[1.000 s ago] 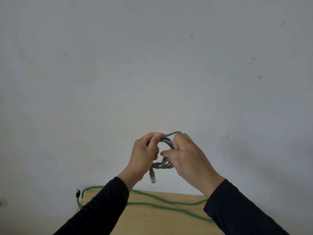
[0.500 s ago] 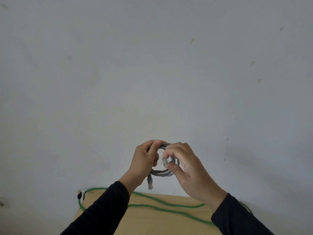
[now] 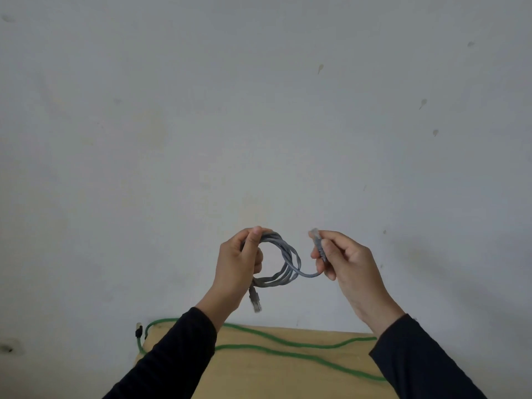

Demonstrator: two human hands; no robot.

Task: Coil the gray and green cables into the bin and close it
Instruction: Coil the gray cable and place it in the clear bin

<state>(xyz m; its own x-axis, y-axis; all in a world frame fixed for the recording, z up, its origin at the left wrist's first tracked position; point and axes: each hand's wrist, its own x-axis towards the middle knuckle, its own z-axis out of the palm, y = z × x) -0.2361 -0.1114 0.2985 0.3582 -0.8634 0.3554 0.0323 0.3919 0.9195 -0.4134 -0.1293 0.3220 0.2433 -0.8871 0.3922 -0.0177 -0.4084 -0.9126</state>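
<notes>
I hold the gray cable (image 3: 283, 262) up in front of a plain wall, wound into a small coil of several loops. My left hand (image 3: 240, 266) grips the coil at its left side, and one plug (image 3: 255, 303) dangles below that hand. My right hand (image 3: 344, 262) pinches the cable's other plug end (image 3: 316, 240), held apart to the right of the coil. The green cable (image 3: 288, 345) lies stretched in long curves across the wooden table (image 3: 273, 375) below my arms. No bin is in view.
One end of the green cable hangs over the table's far left corner with its dark plug (image 3: 138, 331). A pale, lightly stained wall (image 3: 259, 110) fills the view behind the table.
My hands were together on the coil; my right hand has since pulled the free plug end out to the right, away from the coil. The left hand keeps its hold.
</notes>
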